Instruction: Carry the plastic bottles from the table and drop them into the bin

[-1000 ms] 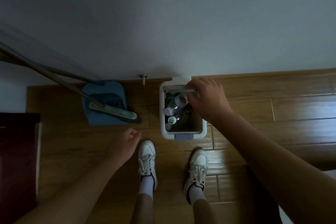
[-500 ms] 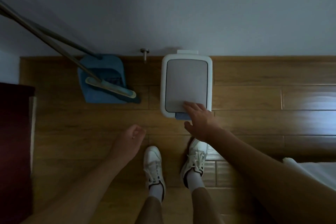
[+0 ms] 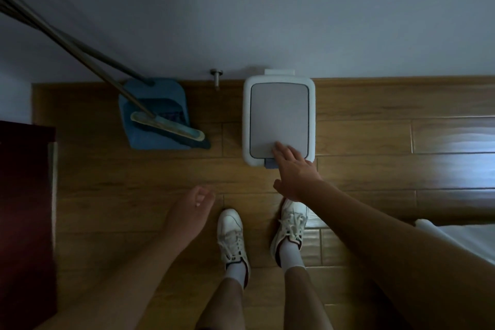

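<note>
A white bin (image 3: pixel 278 104) with a grey lid stands on the wooden floor against the wall, its lid down flat. My right hand (image 3: pixel 294 171) reaches over the bin's near edge, fingers spread, fingertips resting on the front of the lid; it holds nothing. My left hand (image 3: pixel 190 211) hovers lower left of the bin over the floor, fingers loosely curled with nothing in them. No bottles are visible; the bin's inside is hidden by the lid.
A blue dustpan (image 3: pixel 152 112) with a broom (image 3: pixel 168 128) leans at the wall left of the bin. A metal door stop (image 3: pixel 216 78) sits between them. Dark furniture (image 3: pixel 26 209) stands at the left, a white cloth edge (image 3: pixel 455 236) at the right. My white shoes (image 3: pixel 233 238) stand below the bin.
One second ago the bin stood uncovered with bottles inside and my right hand at its rim. The lid has since come down, and my right hand now rests on its front edge.
</note>
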